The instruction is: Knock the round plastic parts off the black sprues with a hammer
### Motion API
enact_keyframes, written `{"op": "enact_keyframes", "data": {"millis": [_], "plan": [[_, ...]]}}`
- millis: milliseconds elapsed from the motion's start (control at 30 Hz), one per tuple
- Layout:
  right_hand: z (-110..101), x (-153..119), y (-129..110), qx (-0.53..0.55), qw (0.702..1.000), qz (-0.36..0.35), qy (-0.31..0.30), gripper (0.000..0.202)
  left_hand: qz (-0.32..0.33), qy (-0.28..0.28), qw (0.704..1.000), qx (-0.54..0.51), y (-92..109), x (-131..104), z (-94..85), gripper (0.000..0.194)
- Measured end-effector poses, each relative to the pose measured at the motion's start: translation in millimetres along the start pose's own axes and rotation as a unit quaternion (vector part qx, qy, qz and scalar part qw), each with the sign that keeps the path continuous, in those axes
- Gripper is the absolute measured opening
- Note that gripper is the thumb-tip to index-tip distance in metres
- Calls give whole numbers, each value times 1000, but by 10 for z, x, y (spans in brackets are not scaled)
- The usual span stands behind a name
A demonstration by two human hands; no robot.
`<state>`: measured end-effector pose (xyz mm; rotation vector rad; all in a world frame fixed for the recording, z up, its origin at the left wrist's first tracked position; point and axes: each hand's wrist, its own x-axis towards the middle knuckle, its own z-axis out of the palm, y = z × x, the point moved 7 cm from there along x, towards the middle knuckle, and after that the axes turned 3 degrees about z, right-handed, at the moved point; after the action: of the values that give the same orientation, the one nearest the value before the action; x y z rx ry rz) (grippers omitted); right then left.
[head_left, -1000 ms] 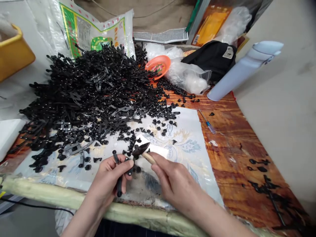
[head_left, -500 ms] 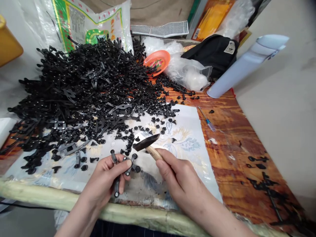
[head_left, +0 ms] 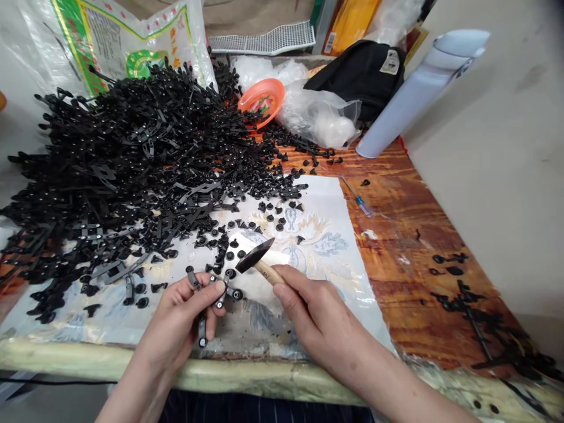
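Pinched between the thumb and fingers of my left hand (head_left: pixel 189 308) is a black linked part (head_left: pixel 228 285) with round ends, held just above the table's front edge. My right hand (head_left: pixel 312 305) is closed round the light wooden handle of a small hammer (head_left: pixel 268 273). The hammer's dark head is up and to the right of the linked part, apart from it. Small black caps (head_left: pixel 230 255) lie on the patterned white sheet (head_left: pixel 326 235) beyond my hands. A large heap of black linked parts (head_left: pixel 132 141) covers the left and back of the table.
An orange dish (head_left: pixel 264 103), clear plastic bags (head_left: pixel 326 126) and a black bag (head_left: pixel 361 76) stand at the back. A white roll (head_left: pixel 418 94) leans at the back right. A screwdriver (head_left: pixel 363 205) and more black parts (head_left: pixel 467 305) lie on the wood at right.
The whole view has shifted, so the table things appear farther left and slightly higher. Both hands keep their grips, and the hammer head still stands apart from the linked part.
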<state>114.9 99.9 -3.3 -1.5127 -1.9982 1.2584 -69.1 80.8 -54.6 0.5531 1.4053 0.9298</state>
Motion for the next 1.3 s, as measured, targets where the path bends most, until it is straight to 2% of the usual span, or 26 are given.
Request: {"op": "enact_keyframes", "data": {"millis": [167,367,500,567,633,700,800,867,967,1033,1133,1200,1300], "plan": [[8,-18,-36,-21,1000,-20,4,26,9,12,1000,16,-9,-2,-5,28],[-60,2,-243,-113,990,-87,19,35,12,22,1000,11,-22,-6,-22,28],[-102,-26,-321,-80,986,-134,67,35,0,17,1000,4,-53,-2,-12,30],[-36,-17,-298,-117,983,-131,57,37,-7,16,1000,1,-63,4,-19,29],[48,2,-259,-170,979,-111,19,38,-10,13,1000,7,-63,12,-28,29],[61,2,-260,-167,981,-102,1,38,-14,8,1000,15,-64,20,-37,29],[-16,-30,-316,-96,987,-125,34,37,-22,-2,1000,15,-76,28,-42,28],[-28,-42,-327,-109,982,-141,59,40,-24,-2,1000,12,-81,30,-48,27],[52,-5,-277,-191,973,-129,26,41,-28,3,1000,4,-86,35,-60,26],[49,14,-255,-184,976,-115,7,39,-32,-2,999,-2,-90,43,-59,26],[-29,-2,-277,-118,984,-120,51,40,-36,-9,999,-7,-96,52,-60,27],[13,-13,-289,-141,979,-133,64,42,-33,-4,999,-9,-94,54,-71,26],[144,41,-243,-193,976,-104,17,43,-26,1,1000,-6,-85,54,-79,26]]}}
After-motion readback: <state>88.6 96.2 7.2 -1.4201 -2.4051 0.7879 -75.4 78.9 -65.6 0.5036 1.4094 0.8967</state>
